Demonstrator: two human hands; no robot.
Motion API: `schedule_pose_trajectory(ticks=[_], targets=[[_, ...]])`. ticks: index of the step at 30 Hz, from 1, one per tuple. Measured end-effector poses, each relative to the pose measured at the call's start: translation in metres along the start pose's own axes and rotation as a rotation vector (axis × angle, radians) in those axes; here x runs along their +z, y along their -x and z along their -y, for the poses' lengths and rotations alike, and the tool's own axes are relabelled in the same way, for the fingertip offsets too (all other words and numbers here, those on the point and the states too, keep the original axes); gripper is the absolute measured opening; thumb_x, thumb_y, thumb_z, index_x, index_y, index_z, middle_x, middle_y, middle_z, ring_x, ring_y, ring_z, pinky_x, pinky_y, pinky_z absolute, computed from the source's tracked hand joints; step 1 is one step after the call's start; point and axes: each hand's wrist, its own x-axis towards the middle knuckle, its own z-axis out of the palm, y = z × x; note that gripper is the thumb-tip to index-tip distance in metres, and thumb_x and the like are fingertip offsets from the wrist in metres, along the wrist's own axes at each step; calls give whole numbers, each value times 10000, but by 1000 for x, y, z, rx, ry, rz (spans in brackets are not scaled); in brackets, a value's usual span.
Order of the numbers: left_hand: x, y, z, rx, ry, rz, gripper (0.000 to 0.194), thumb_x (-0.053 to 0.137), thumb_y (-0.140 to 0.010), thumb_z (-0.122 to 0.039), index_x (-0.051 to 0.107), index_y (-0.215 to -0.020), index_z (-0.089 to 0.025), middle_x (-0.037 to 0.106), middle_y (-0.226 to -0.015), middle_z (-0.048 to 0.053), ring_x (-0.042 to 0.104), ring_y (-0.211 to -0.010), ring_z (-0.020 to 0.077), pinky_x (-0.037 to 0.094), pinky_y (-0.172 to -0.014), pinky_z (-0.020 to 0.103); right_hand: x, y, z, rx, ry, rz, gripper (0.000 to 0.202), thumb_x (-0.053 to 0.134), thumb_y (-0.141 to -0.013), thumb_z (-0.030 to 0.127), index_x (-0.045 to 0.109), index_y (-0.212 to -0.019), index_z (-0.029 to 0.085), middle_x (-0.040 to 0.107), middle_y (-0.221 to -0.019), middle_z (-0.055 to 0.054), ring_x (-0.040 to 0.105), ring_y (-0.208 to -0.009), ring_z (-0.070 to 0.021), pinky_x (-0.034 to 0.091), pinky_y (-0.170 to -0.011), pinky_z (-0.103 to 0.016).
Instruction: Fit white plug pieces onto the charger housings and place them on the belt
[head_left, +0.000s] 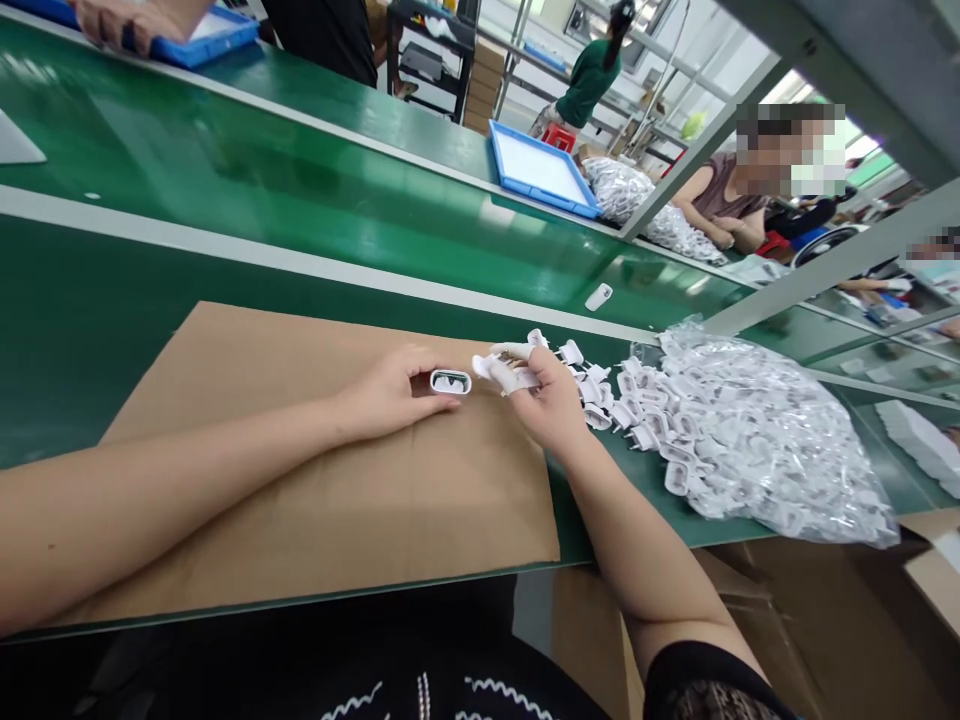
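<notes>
My left hand (394,392) is closed around a white oval plastic housing (451,382), its open end facing me with something dark and white inside. Just to the right, my right hand (551,395) pinches a small white plastic part (486,368), apart from the housing. White covers show on some of its fingertips. Both hands are above a brown cardboard sheet (330,510). Beside my right hand lies a loose heap of small white plastic pieces (637,405), spilling from a clear plastic bag (795,450).
A single white piece (598,297) lies on the green conveyor belt (337,210) past the metal rail (300,275). Across it stands a blue tray (544,168). A slanted metal post (705,165) rises at right. Several people work beyond; one person's hand (127,25) touches another blue tray (217,35).
</notes>
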Motion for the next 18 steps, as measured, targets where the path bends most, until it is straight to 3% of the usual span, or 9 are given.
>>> schedule_pose_trajectory(ticks=[4,9,15,18], targets=[[6,0,-1,62,-5,5,321,756,-833,-510,736,-965,-219,715,-879,48,621,-840,227,469,-727,343,6,9,13,-204,178,19,286,521,-998,306,678,-1238,307,680,-1063,-90,651,-979,-272,552,-862,-445],[10,0,2,64,17,6,308,747,-860,-504,714,-879,-198,684,-811,35,593,-779,209,432,-679,329,13,15,17,-346,442,16,363,500,-979,193,651,-1293,294,665,-1021,-105,610,-931,-295,528,-799,-444],[9,1,4,108,-20,-12,276,762,-873,-465,715,-894,-195,691,-835,38,617,-810,216,461,-709,328,14,14,22,-443,676,30,282,505,-972,121,665,-1181,221,670,-944,-79,552,-830,-244,453,-666,-350],[9,4,5,167,-28,-45,322,763,-892,-431,718,-1100,-189,720,-937,50,639,-856,223,498,-756,340,14,16,26,-489,732,15,217,512,-955,79,667,-1040,205,659,-887,-64,516,-795,-226,397,-618,-324]])
